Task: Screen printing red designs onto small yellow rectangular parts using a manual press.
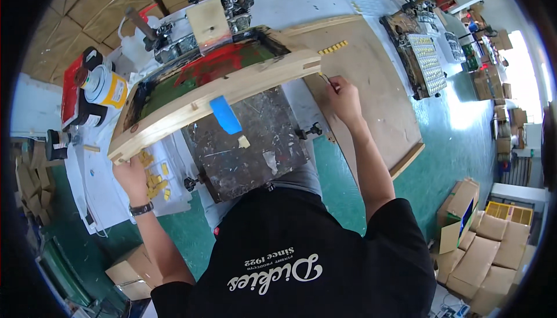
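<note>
Yellow tags lie piled under the left hand, fingers spread on them; the right hand pinches a thin stick beside the raised screen frame. Few finished tags lie on the board.

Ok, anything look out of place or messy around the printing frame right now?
Red ink is smeared over the screen in the raised wooden frame, and the metal plate beneath is blotched. One small yellow piece lies alone there, apart from the pile by the left hand.
</note>
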`<action>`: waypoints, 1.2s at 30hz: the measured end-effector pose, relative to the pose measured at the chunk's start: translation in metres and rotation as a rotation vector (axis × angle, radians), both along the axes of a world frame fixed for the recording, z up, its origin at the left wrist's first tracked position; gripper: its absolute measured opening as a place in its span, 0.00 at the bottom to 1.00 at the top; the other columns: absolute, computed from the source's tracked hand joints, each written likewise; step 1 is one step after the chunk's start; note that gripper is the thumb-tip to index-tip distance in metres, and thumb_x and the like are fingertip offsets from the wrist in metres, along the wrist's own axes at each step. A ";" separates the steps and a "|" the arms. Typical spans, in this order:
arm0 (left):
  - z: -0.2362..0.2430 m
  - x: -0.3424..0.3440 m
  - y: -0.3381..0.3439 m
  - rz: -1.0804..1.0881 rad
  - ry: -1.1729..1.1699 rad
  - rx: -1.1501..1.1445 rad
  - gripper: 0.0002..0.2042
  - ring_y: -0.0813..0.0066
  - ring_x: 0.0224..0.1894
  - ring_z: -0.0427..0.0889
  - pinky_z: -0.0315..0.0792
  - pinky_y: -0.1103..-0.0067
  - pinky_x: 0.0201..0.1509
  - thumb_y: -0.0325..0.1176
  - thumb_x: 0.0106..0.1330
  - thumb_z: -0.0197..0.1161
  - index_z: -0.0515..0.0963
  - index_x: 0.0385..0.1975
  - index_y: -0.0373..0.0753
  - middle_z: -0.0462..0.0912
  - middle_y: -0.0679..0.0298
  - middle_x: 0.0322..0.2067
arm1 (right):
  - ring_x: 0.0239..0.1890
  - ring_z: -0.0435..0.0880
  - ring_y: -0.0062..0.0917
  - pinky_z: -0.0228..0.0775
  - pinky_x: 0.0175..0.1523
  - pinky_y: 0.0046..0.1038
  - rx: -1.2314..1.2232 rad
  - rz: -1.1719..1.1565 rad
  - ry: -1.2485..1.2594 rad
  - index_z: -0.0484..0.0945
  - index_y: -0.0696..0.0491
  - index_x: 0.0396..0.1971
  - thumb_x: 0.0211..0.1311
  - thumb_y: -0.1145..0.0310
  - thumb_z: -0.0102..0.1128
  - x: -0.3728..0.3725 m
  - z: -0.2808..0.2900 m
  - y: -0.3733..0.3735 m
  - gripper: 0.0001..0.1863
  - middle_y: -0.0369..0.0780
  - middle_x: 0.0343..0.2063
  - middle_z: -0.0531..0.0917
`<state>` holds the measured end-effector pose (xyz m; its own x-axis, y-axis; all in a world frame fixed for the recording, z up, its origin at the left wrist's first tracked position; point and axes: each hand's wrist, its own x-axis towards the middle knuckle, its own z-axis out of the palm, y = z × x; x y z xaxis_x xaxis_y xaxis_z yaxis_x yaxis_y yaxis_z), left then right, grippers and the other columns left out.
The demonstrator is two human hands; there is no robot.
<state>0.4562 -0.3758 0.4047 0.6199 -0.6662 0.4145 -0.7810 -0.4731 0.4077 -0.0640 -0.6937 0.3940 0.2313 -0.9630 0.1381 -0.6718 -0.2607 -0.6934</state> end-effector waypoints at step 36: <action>0.035 -0.155 -0.053 -0.452 0.912 -0.224 0.07 0.73 0.40 0.81 0.76 0.78 0.51 0.23 0.76 0.62 0.79 0.50 0.33 0.83 0.61 0.41 | 0.38 0.85 0.46 0.80 0.45 0.41 -0.133 -0.037 0.237 0.84 0.55 0.42 0.64 0.64 0.64 0.006 -0.021 -0.061 0.12 0.45 0.40 0.84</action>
